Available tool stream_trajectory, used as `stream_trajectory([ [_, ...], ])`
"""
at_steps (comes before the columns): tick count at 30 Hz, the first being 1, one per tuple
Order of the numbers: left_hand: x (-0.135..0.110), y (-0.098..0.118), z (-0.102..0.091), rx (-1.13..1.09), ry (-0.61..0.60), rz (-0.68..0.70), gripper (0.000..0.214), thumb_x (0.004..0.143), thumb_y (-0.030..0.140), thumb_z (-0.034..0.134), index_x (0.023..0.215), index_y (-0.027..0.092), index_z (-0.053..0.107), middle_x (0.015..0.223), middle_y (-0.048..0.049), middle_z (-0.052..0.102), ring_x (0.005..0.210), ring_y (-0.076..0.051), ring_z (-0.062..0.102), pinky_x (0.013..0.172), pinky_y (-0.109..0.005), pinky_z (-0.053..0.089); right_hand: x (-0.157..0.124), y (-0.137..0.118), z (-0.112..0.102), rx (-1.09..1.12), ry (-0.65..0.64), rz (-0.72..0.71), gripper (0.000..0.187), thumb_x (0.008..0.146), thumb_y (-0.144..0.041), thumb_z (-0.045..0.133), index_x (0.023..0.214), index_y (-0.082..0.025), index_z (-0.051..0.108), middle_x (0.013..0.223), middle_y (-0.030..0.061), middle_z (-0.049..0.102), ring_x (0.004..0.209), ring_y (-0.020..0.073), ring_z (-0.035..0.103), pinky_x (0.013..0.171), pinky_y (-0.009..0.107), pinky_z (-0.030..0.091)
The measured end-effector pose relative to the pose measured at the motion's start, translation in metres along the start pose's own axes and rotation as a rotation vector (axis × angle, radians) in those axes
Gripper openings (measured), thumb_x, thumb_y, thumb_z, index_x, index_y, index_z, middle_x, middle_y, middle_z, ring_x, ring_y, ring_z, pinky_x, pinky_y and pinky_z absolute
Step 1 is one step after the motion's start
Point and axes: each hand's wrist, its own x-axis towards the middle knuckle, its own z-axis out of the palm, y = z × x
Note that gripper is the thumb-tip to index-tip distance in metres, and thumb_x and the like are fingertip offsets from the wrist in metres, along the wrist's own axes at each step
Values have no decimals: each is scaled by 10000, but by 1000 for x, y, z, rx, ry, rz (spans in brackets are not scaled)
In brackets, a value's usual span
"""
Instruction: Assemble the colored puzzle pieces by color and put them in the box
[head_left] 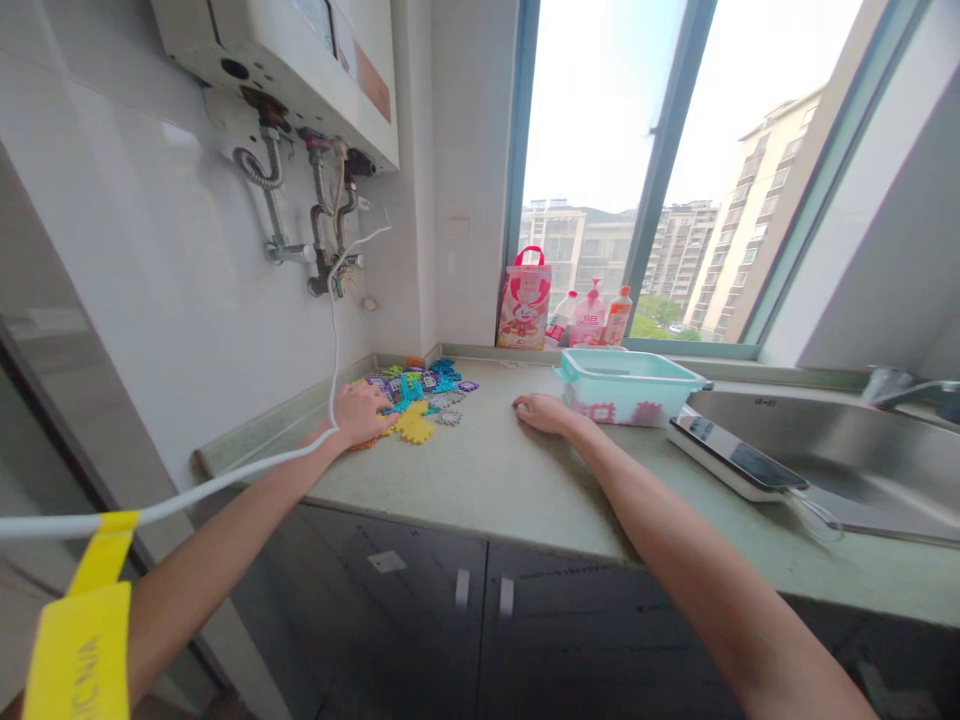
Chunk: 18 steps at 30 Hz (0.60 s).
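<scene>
My left hand [364, 412] rests at the near left edge of a pile of puzzle-edged pieces [429, 382], its fingers apart and touching them. The flat pieces with toothed edges are blue, teal, purple, lime, orange and grey. Closest to those fingers lies a yellow piece [415, 424]; a grey piece [450, 418] is just right of it. My right hand [546, 413] lies on the counter, away from the pile, with its fingers curled in. Whatever is under those fingers is hidden. Right of it stands a light teal plastic tub [634, 378], with red pieces showing through its wall.
A white cable [247, 465] with a yellow tag [79, 650] crosses in front of my left arm. A phone on a white block [739, 460] lies beside the steel sink [840, 440]. Pink bottles [589, 318] and a pink bag [525, 305] line the windowsill. A water heater [300, 60] hangs upper left.
</scene>
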Motion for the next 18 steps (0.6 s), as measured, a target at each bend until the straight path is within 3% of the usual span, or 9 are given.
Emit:
stream_trajectory([
  [3, 10, -5, 0, -12, -10, 63, 349, 884, 525, 589, 836, 276, 828, 1048, -87, 776, 1115, -343, 638, 1046, -517, 403, -2, -2, -4, -10, -1, -7, 425, 1003, -298, 539, 1357, -184, 745, 1330, 139, 762, 1228, 284, 721, 1071, 341, 517],
  [6, 30, -10, -12, 55, 4, 161, 300, 870, 435, 595, 730, 245, 780, 1009, -100, 774, 1072, -329, 639, 1011, -501, 411, -3, -3, -7, -11, 10, -14, 416, 1001, -292, 544, 1344, -182, 751, 1329, 141, 762, 1226, 291, 721, 1069, 352, 523],
  [9, 59, -8, -28, 66, 89, 278, 255, 871, 384, 594, 764, 228, 764, 1021, -102, 772, 1039, -306, 629, 971, -467, 435, -3, -2, -8, -6, 20, -23, 384, 988, -279, 566, 1303, -201, 771, 1287, 125, 782, 1192, 287, 735, 1049, 350, 536],
  [11, 81, 4, -32, 7, 115, 388, 236, 881, 368, 589, 829, 229, 773, 1044, -89, 772, 1034, -285, 632, 966, -439, 450, -3, -3, -8, -3, 28, -29, 378, 990, -273, 570, 1308, -219, 767, 1293, 107, 781, 1192, 271, 735, 1054, 336, 532],
  [14, 103, 39, -20, -68, 78, 556, 222, 889, 349, 598, 869, 227, 781, 1053, -79, 767, 1053, -274, 640, 1011, -428, 447, -2, -10, -6, 2, 54, -62, 399, 1004, -267, 569, 1368, -233, 729, 1358, 89, 755, 1238, 249, 715, 1090, 318, 507],
  [18, 106, 78, 6, -136, 32, 660, 297, 937, 381, 595, 1092, 239, 806, 1206, -80, 770, 1139, -289, 645, 1032, -442, 444, 0, -23, -2, 15, 78, -159, 374, 1015, -240, 566, 1349, -228, 733, 1318, 91, 772, 1211, 240, 726, 1072, 322, 516],
])
